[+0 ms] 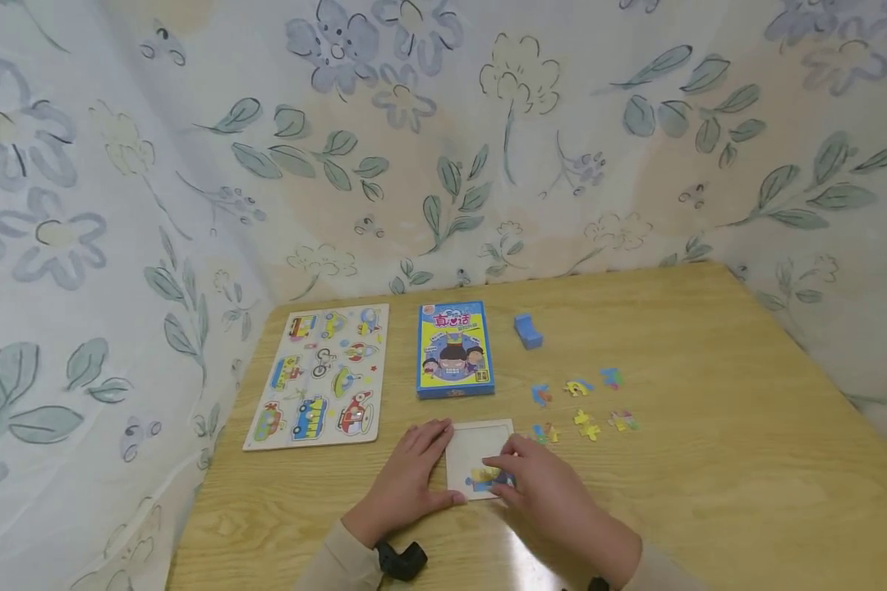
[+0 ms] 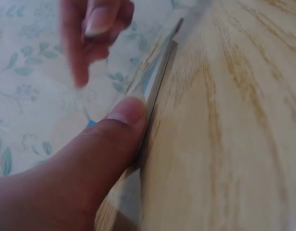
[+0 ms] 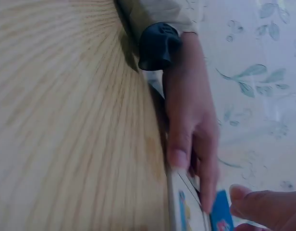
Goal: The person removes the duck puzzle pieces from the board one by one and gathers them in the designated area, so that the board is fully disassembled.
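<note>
A small square puzzle tray [image 1: 479,441] lies on the table, with yellow and blue puzzle pieces [image 1: 480,478] along its near side. My left hand [image 1: 411,474] holds the tray at its left side, fingers by the far corner and thumb at the near corner. The left wrist view shows the thumb [image 2: 126,113] against the tray's edge. Over the tray's right part is my right hand [image 1: 550,484], thumb and forefinger apart above the pieces. In the left wrist view its forefinger [image 2: 73,57] points down, blurred, with no piece visible in it.
Several loose puzzle pieces [image 1: 585,424] lie right of the tray. Behind it are a blue and yellow card box [image 1: 455,349] and a blue block [image 1: 528,332]. A vehicle puzzle board [image 1: 314,377] lies at left. Floral cloth [image 1: 443,164] hangs behind the table.
</note>
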The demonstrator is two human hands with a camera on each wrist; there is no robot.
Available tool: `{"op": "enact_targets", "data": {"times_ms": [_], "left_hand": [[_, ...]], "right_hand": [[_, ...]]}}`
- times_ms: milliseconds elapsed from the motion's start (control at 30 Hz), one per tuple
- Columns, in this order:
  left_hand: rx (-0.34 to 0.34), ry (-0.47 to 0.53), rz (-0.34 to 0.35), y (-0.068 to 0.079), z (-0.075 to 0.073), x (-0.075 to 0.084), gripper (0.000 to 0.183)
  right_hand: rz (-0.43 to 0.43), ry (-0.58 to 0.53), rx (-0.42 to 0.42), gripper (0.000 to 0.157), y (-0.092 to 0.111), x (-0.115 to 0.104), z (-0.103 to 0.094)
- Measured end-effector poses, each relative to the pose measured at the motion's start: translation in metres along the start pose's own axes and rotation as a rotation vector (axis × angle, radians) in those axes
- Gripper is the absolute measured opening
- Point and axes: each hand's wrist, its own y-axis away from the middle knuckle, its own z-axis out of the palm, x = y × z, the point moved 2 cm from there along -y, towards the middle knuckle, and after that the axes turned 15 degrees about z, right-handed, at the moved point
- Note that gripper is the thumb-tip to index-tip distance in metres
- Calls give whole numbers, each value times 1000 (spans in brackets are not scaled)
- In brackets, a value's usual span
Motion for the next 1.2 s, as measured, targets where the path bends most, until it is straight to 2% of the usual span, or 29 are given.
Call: {"op": "enact_targets", "data": {"times_ms": [133, 267, 433, 533, 667, 867, 967, 1100, 1200], "left_hand": [[-5, -12, 16, -1, 1, 0, 99], [-30, 3, 22, -1, 5, 1, 99], [-28, -10, 20, 0, 6, 1, 99], [-24, -23, 21, 1, 5, 0, 100], [-27, -24, 21, 1, 4, 0, 100], [-26, -30, 6, 1, 1, -1, 99], [-23, -31, 8, 1, 1, -1, 100], [-13, -35, 14, 1, 0, -1, 101], [-11, -45, 17, 1, 0, -2, 101]], "right_hand": [[-3, -61, -120, 39, -16, -7, 22], [24, -69, -163, 34, -17, -2, 37], [-14, -138, -148, 17, -16, 2, 42], [-20, -150, -138, 23, -15, 2, 42], [-13, -106, -97, 32, -16, 1, 41], [-50, -70, -50, 17, -18, -4, 40], [-98, -11, -13, 9, -18, -6, 40], [-152, 46, 24, 12, -17, -7, 41], [-153, 74, 41, 16, -18, -5, 41]]}}
